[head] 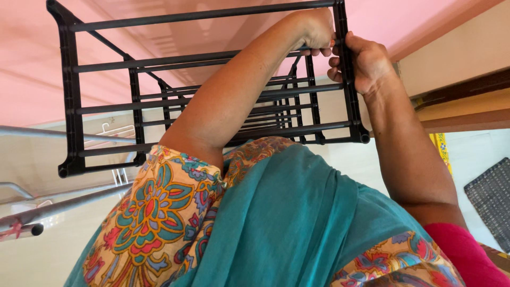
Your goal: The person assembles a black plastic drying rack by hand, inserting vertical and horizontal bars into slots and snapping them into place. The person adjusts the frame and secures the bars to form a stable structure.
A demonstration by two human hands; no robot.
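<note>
Overhead, both hands are gripping a black rack (74,106) of slim round bars set between flat, moulded side rails, its surface looking like matte plastic, though the material cannot be told for sure. The left hand (317,31) is curling shut around one of the upper bars, right at the corner where that bar is meeting the side rail; the fingertips are wrapping under the bar and showing orange-painted nails. The right hand (366,61) is sitting just beside it, touching the same corner, with its fingers closing around the upright side rail. The two hands are almost meeting knuckle to knuckle.

The rack is stretching away from the hands toward the left forearm's side, tier behind tier, its parallel bars casting a ladder-like pattern. Behind it, beyond the hands, a smooth pink surface (32,64) is filling the background.

Below the arms, a teal cloth (287,212) is draping in soft folds, bordered by a cotton-like print of flowers (149,212) in orange, red and blue. A bright pink sleeve (462,250) is showing on the right upper arm. Off past the left elbow, grey metal tubes (53,207) are running slantwise, smooth and round. Past the right forearm, a dark woven mat (491,196) is lying on a pale floor.
</note>
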